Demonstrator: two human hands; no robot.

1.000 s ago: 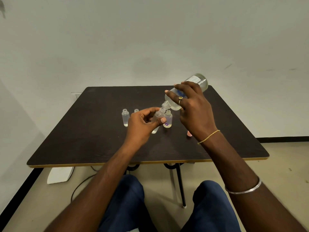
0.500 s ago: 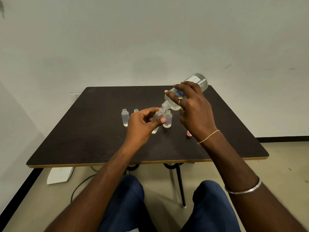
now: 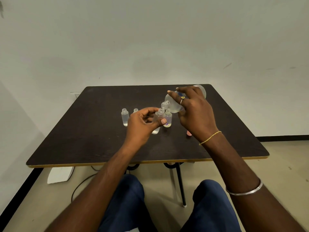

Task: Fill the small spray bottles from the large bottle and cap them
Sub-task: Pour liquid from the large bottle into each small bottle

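My right hand (image 3: 194, 113) grips the large bottle (image 3: 173, 102), tipped neck-down over the tabletop (image 3: 83, 139), its mouth right at the small bottle (image 3: 158, 118) pinched tilted in my left hand (image 3: 142, 124). Just beside that one stands a labelled bottle (image 3: 167, 118), with two open bottles (image 3: 125, 117) left of my left hand.

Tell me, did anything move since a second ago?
Hardly anything. The right hand keeps the big bottle tipped, its mouth over the small bottle gripped in the left hand. No hand let go or grabbed anything new. The other small bottles stayed on the table.
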